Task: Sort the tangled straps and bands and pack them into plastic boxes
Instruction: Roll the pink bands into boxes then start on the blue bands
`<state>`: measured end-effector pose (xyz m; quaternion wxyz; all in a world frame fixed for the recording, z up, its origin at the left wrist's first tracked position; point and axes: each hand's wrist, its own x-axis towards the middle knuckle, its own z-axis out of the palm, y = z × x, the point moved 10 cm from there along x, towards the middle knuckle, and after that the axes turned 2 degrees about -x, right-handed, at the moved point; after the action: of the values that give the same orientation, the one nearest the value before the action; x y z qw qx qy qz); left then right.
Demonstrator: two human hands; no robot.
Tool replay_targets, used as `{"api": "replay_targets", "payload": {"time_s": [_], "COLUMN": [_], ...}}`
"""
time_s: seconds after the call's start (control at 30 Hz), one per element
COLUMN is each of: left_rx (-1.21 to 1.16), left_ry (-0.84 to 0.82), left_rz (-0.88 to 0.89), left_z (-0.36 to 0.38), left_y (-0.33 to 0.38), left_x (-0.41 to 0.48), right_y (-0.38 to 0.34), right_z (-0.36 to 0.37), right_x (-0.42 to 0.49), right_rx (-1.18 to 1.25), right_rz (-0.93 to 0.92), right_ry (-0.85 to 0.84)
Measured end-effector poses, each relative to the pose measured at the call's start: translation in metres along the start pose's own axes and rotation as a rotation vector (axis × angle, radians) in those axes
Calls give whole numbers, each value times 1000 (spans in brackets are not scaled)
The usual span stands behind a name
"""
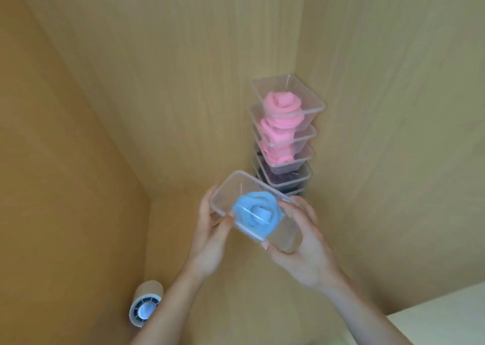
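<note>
Looking down from the head cam, we've got both hands wrapped around one clear plastic box [236,184], held up in the air and tilted, inside what looks like a wooden cupboard [183,82]. Our left hand [210,237] grips the box's left end, with the thumb on the near rim and the fingers curled round the far side. Our right hand [301,242] does the same at the right end, thumb on the near edge and fingers hooked over the back. Inside the box sits a rolled-up blue band [257,213], coiled kind of like a rose.

Just behind it, in the cupboard's back corner, there's a stack of boxes [307,95]. The upper ones hold rolled pink bands [282,104], and the lower ones hold something dark [283,179] we can't really make out. Down at the bottom left, a cardboard roll [145,304] lies on its own.
</note>
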<state>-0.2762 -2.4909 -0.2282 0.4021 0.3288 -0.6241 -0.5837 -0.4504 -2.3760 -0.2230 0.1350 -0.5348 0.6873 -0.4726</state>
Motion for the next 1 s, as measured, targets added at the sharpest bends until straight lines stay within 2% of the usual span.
{"api": "replay_targets", "payload": {"time_s": [0.13, 0.27, 0.47, 0.6, 0.7, 0.8, 1.0], "left_rx": [-112, -224, -249, -296, -305, -236, -16], "left_ry": [20, 42, 30, 46, 67, 71, -51], "left_rz": [88, 149, 208, 232, 224, 221, 187], "left_z": [6, 5, 13, 19, 30, 41, 69], "left_y": [50, 88, 134, 165, 180, 185, 172], "left_x": [19, 47, 82, 112, 135, 160, 187], "right_y": [-44, -84, -110, -134, -143, -137, -115], "right_z": [-29, -51, -71, -92, -104, -108, -109], "right_x": [19, 38, 62, 81, 98, 121, 160], "right_rx": [17, 20, -88, -149, -193, -262, -436], "right_rz": [-110, -283, -340, -397, -395, -336, -171], "right_ry": [100, 122, 156, 295, 394, 416, 414]}}
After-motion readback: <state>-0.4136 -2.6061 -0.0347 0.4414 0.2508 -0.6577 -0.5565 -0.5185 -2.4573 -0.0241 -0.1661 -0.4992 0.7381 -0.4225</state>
